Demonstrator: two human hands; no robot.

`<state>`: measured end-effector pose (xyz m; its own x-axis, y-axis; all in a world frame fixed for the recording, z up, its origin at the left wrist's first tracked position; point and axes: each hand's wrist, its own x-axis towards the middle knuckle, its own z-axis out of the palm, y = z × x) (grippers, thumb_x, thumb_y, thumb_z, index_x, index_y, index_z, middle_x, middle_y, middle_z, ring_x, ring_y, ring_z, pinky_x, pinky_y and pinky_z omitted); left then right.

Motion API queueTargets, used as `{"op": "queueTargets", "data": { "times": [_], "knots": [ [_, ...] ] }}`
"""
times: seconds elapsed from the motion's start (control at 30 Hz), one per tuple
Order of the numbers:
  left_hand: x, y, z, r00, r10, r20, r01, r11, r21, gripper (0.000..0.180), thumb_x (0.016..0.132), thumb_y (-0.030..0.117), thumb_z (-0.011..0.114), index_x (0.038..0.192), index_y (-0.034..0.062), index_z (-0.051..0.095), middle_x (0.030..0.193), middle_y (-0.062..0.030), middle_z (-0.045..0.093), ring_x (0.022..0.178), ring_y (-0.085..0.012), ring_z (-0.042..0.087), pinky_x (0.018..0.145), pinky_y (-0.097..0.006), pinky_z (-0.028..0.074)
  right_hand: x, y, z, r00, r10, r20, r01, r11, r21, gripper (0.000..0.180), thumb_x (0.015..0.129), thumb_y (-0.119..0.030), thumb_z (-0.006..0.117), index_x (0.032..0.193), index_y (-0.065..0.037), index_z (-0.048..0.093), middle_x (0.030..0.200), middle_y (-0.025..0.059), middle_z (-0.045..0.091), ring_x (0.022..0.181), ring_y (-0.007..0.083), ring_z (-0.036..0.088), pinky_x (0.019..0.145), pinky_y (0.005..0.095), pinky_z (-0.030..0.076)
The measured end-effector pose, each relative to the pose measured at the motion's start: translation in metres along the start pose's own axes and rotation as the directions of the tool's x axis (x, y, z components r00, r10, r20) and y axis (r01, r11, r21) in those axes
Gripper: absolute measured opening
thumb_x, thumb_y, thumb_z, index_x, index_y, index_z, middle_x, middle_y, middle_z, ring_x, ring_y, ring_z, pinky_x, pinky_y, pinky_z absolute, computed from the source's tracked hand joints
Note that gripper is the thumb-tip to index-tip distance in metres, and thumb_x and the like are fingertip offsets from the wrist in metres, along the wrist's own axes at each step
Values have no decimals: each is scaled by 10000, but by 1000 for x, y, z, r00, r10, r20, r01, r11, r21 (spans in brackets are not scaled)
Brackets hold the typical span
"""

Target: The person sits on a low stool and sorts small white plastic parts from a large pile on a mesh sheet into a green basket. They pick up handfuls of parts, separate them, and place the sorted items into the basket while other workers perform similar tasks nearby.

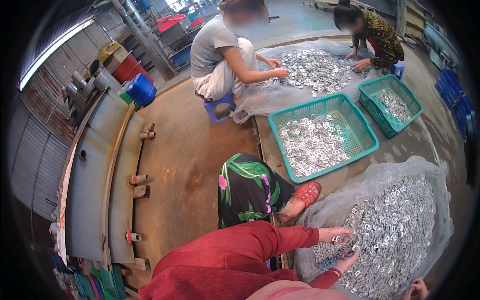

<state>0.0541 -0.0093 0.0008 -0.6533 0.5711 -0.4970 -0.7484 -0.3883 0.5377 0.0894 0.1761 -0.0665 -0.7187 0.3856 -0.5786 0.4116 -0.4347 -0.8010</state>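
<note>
- Where the near buckle pile (395, 225) meets the lower edge, my right hand (418, 288) rests on it; only part shows, so I cannot tell its grip.
- At the pile's left rim, a red-sleeved co-worker's hands (336, 234) pick buckles.
- Beyond the pile: teal basket (367, 131), part filled.
</note>
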Motion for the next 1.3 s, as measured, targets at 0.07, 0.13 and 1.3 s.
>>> {"op": "queueTargets", "data": {
  "times": [0.07,0.13,1.3],
  "knots": [
    [-10,6,3,998,-56,30,58,994,-88,458,825,501,501,1064,110,507,808,-24,486,671,-82,467,550,-239,414,-48,-56,36,997,-82,10,76,958,276,222,818,-324,539,829,-103,555,724,9,524,623,95,472,446,178,328],
    [-22,18,10,986,-146,84,163,950,-267,566,814,465,551,1224,94,428,950,-78,524,761,-121,527,671,-269,472,-76,-100,52,969,-127,212,53,946,320,193,822,-287,508,769,-102,524,725,3,503,635,110,473,466,202,343],
    [19,74,55,936,-48,348,-249,608,754,219,790,142,556,992,65,594,1005,-151,559,994,-275,519,752,-378,481,-52,-104,-83,898,-403,-177,247,794,-556,418,803,-192,598,1178,-48,483,833,129,598,588,132,564,441,248,472]
  ]
}}
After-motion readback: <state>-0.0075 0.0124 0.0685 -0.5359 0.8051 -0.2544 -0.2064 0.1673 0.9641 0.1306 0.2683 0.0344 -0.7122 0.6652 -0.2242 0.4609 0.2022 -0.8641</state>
